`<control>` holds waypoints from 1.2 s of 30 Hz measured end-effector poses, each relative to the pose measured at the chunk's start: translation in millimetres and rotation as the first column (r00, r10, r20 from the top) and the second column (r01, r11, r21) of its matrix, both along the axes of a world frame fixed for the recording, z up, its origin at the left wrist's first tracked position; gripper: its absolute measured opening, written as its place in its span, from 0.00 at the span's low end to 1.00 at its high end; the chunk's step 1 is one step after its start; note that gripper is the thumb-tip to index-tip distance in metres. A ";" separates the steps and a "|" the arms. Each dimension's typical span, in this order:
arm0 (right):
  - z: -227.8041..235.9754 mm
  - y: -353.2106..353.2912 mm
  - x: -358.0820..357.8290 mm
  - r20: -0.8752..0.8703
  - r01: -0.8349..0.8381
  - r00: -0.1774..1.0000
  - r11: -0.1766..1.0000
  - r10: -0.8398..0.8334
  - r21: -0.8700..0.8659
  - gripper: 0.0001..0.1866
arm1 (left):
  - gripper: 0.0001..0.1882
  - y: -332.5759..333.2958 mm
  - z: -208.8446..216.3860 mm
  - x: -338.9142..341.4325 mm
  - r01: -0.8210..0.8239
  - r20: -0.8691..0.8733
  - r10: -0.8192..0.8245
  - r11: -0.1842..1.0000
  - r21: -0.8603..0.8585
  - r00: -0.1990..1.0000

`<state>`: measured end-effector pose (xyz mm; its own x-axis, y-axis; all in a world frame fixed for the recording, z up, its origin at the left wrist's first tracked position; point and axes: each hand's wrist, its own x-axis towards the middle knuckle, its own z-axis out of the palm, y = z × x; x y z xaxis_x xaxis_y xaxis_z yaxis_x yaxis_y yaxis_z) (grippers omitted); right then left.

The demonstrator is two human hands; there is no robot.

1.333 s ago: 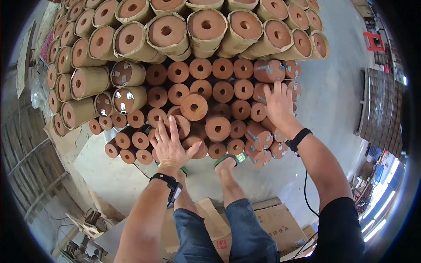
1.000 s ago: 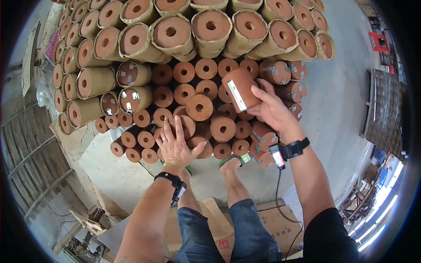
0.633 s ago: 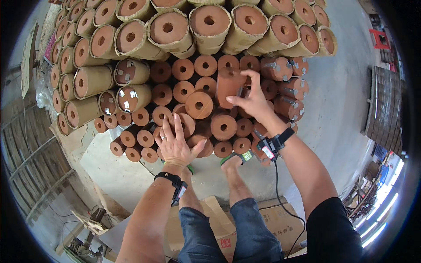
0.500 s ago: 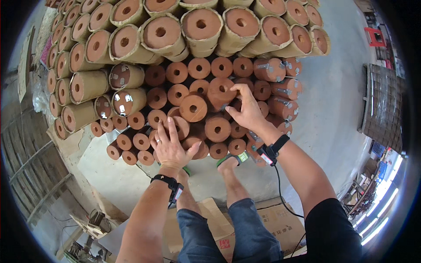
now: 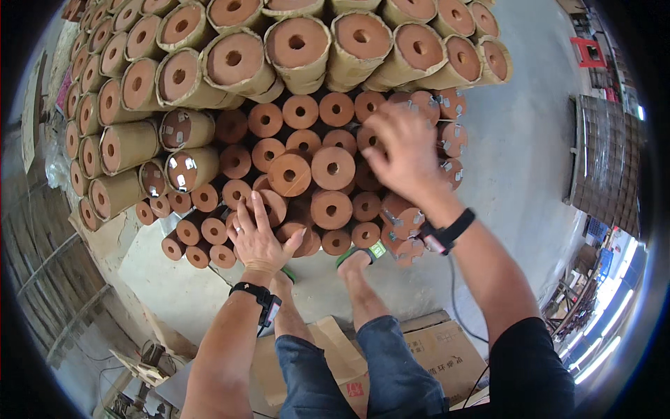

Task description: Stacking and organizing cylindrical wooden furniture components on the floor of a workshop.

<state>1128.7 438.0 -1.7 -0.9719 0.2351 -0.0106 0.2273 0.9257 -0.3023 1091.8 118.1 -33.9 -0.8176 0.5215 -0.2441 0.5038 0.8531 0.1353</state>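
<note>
My left hand [image 5: 259, 236] lies with fingers spread on a reddish-brown roll [image 5: 271, 207] near the front of the stack; each roll shows a round hole in its end. Over the right part of the stack hovers my right hand [image 5: 408, 155], blurred, its thumb and fingers apart and nothing visible between them. Left of it, one roll [image 5: 333, 183] pokes out beside another protruding roll [image 5: 289, 190]. Rolls with silver tape on their ends [image 5: 403, 216] lie below my right wrist.
Larger rolls in brown paper [image 5: 298, 66] are stacked behind and to the left. Slatted grey stacked goods [image 5: 606, 160] and a red stool [image 5: 587, 52] stand at the right. Flattened cardboard [image 5: 314, 356] lies on the floor by my legs.
My right hand has let go of the roll it was touching and moved right. That roll now sits slightly nearer to me. My left hand stays on the stack; the whole view has shifted a little.
</note>
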 end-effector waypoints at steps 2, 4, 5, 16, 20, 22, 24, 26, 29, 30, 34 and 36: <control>3.4 34.3 -2.2 0.127 0.111 0.980 0.948 -0.155 0.298 0.38 | 0.61 1.0 0.5 0.1 0.002 0.017 -0.002 1.000 -0.007 1.000; -8.7 69.6 -0.7 0.223 0.067 0.959 0.903 -0.175 0.424 0.41 | 0.62 7.0 -3.8 1.7 0.010 -0.012 -0.010 1.000 0.024 1.000; -16.9 82.3 3.9 0.259 0.014 0.953 0.873 -0.160 0.488 0.43 | 0.62 10.3 -5.0 2.7 0.011 -0.010 -0.011 0.999 0.033 1.000; 33.6 27.3 30.1 0.303 0.136 0.720 -0.302 -0.625 -0.944 0.29 | 0.61 4.7 -0.9 1.4 0.012 0.026 -0.012 1.000 -0.003 1.000; -6.7 33.1 38.7 0.694 0.248 0.690 -0.835 -0.205 -0.492 0.18 | 0.61 2.6 -1.1 -0.4 0.011 0.014 -0.011 1.000 0.014 1.000; -31.1 27.4 33.5 0.742 0.600 0.657 -0.505 -0.132 -0.621 0.21 | 0.61 1.8 -3.1 1.3 -0.004 -0.003 0.004 0.999 0.035 1.000; -46.2 23.9 27.6 0.797 0.772 0.600 -0.209 -0.074 -0.601 0.24 | 0.61 5.8 -5.6 3.9 -0.009 0.001 0.009 0.999 0.045 1.000; -68.0 25.8 31.7 0.782 0.786 0.598 -0.061 -0.174 -0.615 0.34 | 0.61 10.6 -7.9 4.8 0.011 -0.024 -0.009 0.997 0.075 1.000; -52.5 -0.4 10.2 0.854 0.873 0.358 -0.188 -0.378 -0.449 0.42 | 0.61 0.2 -6.2 0.8 0.016 -0.048 -0.013 0.998 0.055 0.999; -47.8 -6.3 9.6 0.832 0.870 0.368 -0.163 -0.415 -0.466 0.42 | 0.60 0.6 -5.6 1.4 0.016 -0.048 -0.014 0.999 0.052 0.999; -24.9 -3.8 18.1 0.774 0.821 0.524 -0.031 -0.355 -0.570 0.42 | 0.60 3.6 -4.5 2.7 0.002 -0.037 0.000 0.999 0.042 0.999; -15.0 9.2 24.0 0.775 0.788 0.614 0.047 -0.150 -0.614 0.39 | 0.61 4.4 -4.4 2.4 0.017 -0.020 -0.018 1.000 -0.009 1.000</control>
